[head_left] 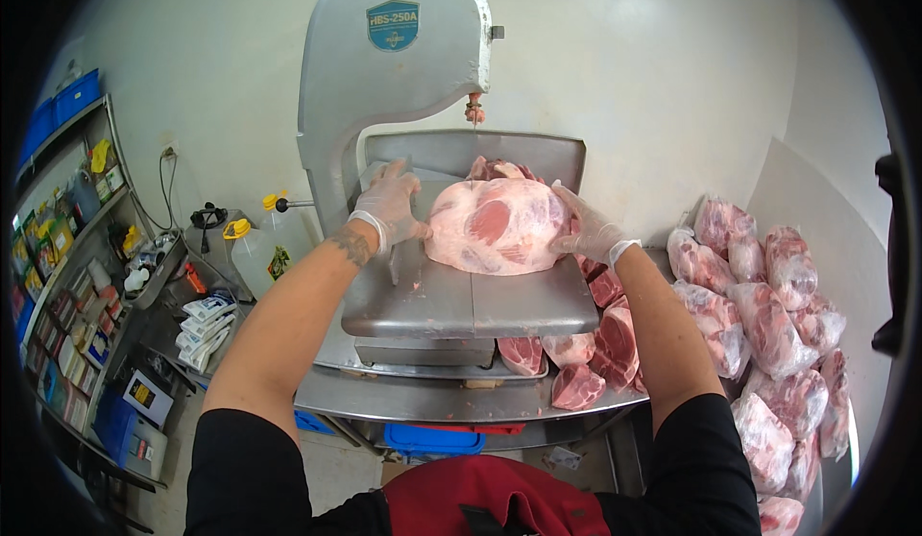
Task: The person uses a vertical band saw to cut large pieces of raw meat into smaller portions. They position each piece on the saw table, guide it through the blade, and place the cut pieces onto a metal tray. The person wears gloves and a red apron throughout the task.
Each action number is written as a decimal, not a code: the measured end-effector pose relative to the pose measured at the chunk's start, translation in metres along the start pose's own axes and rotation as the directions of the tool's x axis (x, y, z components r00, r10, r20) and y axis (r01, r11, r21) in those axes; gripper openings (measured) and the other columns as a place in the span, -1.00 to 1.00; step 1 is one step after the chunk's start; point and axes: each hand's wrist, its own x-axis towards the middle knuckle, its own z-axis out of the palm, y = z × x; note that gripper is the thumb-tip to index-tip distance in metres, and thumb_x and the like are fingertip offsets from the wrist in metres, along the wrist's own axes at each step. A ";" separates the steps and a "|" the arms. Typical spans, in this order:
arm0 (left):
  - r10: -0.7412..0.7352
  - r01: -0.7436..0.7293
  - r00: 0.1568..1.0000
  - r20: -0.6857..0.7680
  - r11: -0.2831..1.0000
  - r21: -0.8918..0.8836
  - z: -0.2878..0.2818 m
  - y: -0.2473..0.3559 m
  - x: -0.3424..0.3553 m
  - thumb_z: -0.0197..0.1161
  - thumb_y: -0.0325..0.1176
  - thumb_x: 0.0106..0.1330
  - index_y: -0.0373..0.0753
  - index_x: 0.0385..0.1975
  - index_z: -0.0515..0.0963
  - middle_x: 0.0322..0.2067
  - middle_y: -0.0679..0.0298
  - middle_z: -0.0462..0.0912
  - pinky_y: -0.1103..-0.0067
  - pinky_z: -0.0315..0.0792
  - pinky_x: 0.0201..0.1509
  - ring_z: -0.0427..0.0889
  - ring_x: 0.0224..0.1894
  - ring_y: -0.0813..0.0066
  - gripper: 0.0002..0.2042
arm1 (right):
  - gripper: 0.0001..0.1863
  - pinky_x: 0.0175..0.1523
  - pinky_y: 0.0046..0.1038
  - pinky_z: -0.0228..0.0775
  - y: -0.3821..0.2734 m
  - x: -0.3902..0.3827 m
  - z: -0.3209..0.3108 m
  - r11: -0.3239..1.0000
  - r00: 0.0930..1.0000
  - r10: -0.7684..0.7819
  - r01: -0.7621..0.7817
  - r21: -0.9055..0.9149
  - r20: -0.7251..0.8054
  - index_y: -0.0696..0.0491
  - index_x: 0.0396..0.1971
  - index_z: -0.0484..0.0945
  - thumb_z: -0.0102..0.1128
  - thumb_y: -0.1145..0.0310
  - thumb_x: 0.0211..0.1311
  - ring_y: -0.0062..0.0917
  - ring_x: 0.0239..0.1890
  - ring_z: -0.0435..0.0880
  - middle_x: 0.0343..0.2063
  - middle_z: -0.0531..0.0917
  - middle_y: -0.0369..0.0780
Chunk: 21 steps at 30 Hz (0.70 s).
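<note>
"Dark red fabric apron (480,488) at the near edge. What surface lies beyond?"

"Flat grey metal table (413,305), part of a tall, curved grey band saw (384,75), before a smooth pale wall (653,75)."

"Workpiece position?"

"Large, rounded pink-and-white meat cut (499,224), glossy and fat-covered, rests on the table's far half."

"Hand pose?"

"Plastic-gloved left hand (389,205): open, fingers spread, thumb at the cut's left side. Plastic-gloved right hand (586,229): open, fingers against its right side."

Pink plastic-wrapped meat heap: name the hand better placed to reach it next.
Probably the gloved right hand, at the right of the rounded pale-pink meat, nearer the heap; the gloved left hand is opposite.
</note>
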 end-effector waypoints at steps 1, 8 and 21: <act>-0.009 0.009 1.000 0.004 1.000 0.013 -0.001 0.001 0.002 0.73 -0.06 0.01 -0.21 0.25 0.49 0.63 -0.10 0.04 0.23 0.13 0.71 -0.03 0.69 -0.13 -0.19 | 0.27 0.66 -0.29 0.13 -0.001 0.001 0.000 1.000 1.000 -0.009 0.009 0.000 -0.004 -0.11 0.67 0.14 0.73 0.15 -0.08 -0.19 0.60 0.28 0.54 0.37 -0.05; -0.037 0.034 0.999 0.029 0.995 0.093 -0.009 0.009 0.014 0.72 -0.02 0.02 -0.17 0.30 0.50 0.63 -0.02 0.06 0.21 0.18 0.69 0.00 0.69 -0.11 -0.17 | 0.25 0.64 -0.28 0.18 -0.015 0.005 -0.004 0.995 0.995 0.095 -0.095 -0.021 0.027 -0.08 0.68 0.08 0.67 0.14 0.01 -0.18 0.58 0.34 0.56 0.35 -0.06; -0.122 0.051 0.974 0.189 0.938 0.342 -0.013 0.017 0.063 0.71 0.05 0.03 -0.19 0.19 0.70 0.21 0.13 0.71 0.22 0.64 0.31 0.68 0.28 0.11 -0.28 | 0.22 0.65 -0.31 0.18 0.006 0.025 0.008 0.994 0.995 0.100 -0.099 -0.038 0.019 -0.01 0.69 0.01 0.62 0.18 0.12 -0.20 0.61 0.29 0.63 0.23 -0.08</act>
